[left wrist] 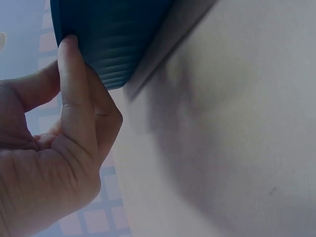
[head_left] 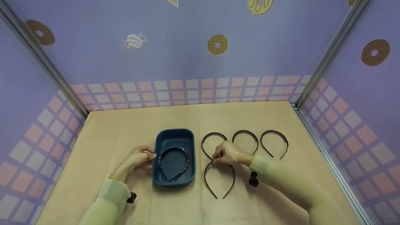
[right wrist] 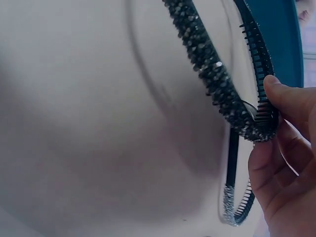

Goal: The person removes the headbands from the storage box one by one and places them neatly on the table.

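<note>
Held headband: a dark, slim arch (right wrist: pixel 210 74) over the tabletop, just right of the blue tray; its outer face is crusted with dark glittering beads, and a row of comb teeth lines the inside.
Right hand: thumb and fingers (head_left: pixel 229 153) pinch that headband near the top of its curve.
Hidden by the grip: a short stretch of the crown lies under the fingertips; in the right wrist view both arms of the band run out at the top edge.
Hard to tell: whether its two tips touch the cloth.
Blue tray: a deep rectangle with rounded corners (head_left: pixel 174 184), left of the held headband; in the left wrist view only a piece of its wall shows, with faint ridges.
Left hand: bent fingers and thumb (head_left: pixel 139 157) grip the tray's left rim; some fingers hide behind others.
Inside the tray: a dark, speckled headband (head_left: pixel 188 159), ends toward the person; the tips look doubled, so the count is unclear.
Back row: left headband (head_left: pixel 204 150), its right side partly covered by the right hand; middle headband (head_left: pixel 245 131), lower left side hidden likewise; right headband (head_left: pixel 275 131), wholly visible.
Tabletop: pale creased cloth (head_left: pixel 125 140).
</note>
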Available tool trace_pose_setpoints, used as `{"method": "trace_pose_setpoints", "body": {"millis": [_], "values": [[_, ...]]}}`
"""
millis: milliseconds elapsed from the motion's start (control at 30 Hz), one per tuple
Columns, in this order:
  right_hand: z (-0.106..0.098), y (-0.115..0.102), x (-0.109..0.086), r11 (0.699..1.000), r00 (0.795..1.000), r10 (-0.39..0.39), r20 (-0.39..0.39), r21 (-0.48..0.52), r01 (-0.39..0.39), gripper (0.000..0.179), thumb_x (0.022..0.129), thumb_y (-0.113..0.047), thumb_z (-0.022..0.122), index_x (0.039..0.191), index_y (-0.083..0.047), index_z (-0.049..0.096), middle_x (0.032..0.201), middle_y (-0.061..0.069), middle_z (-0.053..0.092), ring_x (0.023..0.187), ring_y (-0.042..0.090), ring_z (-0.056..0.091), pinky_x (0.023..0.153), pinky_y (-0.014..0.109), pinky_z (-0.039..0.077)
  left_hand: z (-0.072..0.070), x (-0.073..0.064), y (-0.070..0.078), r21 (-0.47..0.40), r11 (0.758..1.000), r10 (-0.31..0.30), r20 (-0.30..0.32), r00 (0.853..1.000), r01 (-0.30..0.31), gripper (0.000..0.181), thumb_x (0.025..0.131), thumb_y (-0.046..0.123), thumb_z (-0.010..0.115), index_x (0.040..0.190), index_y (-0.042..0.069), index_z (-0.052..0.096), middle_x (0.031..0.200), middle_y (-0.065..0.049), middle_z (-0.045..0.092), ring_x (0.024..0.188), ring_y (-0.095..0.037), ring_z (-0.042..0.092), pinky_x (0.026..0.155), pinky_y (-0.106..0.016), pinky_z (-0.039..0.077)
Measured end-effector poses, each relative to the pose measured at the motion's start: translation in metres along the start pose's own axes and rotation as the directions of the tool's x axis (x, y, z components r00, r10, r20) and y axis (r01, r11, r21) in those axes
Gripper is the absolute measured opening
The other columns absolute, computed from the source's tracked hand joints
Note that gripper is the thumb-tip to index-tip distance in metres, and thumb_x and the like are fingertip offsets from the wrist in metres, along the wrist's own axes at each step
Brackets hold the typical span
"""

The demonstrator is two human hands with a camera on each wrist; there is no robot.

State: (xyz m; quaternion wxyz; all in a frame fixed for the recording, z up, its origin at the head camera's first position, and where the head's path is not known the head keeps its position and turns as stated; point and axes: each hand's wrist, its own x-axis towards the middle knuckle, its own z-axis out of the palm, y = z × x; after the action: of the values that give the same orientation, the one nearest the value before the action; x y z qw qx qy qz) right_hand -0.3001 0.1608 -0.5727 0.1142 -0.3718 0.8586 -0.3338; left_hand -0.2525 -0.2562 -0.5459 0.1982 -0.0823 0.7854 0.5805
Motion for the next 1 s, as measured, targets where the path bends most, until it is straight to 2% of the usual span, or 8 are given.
{"method": "trace_pose_setpoints", "body": {"millis": [267, 600, 833, 1000], "values": [[0.008, 0.003, -0.004, 0.999, 1.000, 0.019, -0.022, -0.027, -0.019, 0.006, 0.087, -0.008, 0.096, 0.090, -0.010, 0.091, 0.087, 0.008, 0.084, 0.073, -0.007, 0.060, 0.068, 0.013, 0.052, 0.000, 0.002, 0.001, -0.023, 1.000, -0.009, 0.010, 1.000, 0.009, 0.007, 0.103, 0.003, 0.069, 0.102, 0.008, 0.065, 0.083, 0.005, 0.064, 0.075, -0.009, 0.066, 0.066, -0.027, 0.063], [0.012, 0.005, -0.005, 0.995, 1.000, 0.014, -0.016, -0.100, -0.016, 0.006, 0.087, -0.016, 0.097, 0.090, -0.016, 0.092, 0.088, 0.002, 0.084, 0.079, -0.001, 0.067, 0.074, 0.017, 0.053, 0.000, 0.003, -0.001, -0.034, 0.999, -0.008, 0.014, 1.000, 0.008, 0.007, 0.103, 0.002, 0.068, 0.103, 0.008, 0.065, 0.082, 0.005, 0.064, 0.073, -0.008, 0.067, 0.065, -0.027, 0.063], [0.011, 0.006, -0.004, 0.993, 1.000, 0.002, -0.006, -0.117, -0.003, 0.006, 0.088, -0.017, 0.095, 0.091, -0.015, 0.091, 0.088, 0.003, 0.083, 0.075, -0.003, 0.060, 0.070, 0.015, 0.050, 0.000, 0.002, 0.000, -0.030, 1.000, -0.005, 0.006, 1.000, 0.005, 0.004, 0.103, 0.003, 0.067, 0.103, 0.007, 0.066, 0.082, 0.006, 0.063, 0.073, -0.008, 0.065, 0.063, -0.026, 0.063], [0.007, 0.003, -0.002, 0.994, 1.000, -0.025, -0.008, -0.106, 0.024, 0.005, 0.090, -0.014, 0.091, 0.094, -0.012, 0.091, 0.087, 0.006, 0.083, 0.073, 0.002, 0.065, 0.069, 0.015, 0.051, -0.002, 0.002, -0.001, -0.024, 1.000, 0.008, 0.018, 1.000, -0.008, 0.006, 0.104, 0.003, 0.069, 0.107, 0.004, 0.064, 0.082, 0.006, 0.064, 0.076, -0.009, 0.065, 0.065, -0.028, 0.064]]}}
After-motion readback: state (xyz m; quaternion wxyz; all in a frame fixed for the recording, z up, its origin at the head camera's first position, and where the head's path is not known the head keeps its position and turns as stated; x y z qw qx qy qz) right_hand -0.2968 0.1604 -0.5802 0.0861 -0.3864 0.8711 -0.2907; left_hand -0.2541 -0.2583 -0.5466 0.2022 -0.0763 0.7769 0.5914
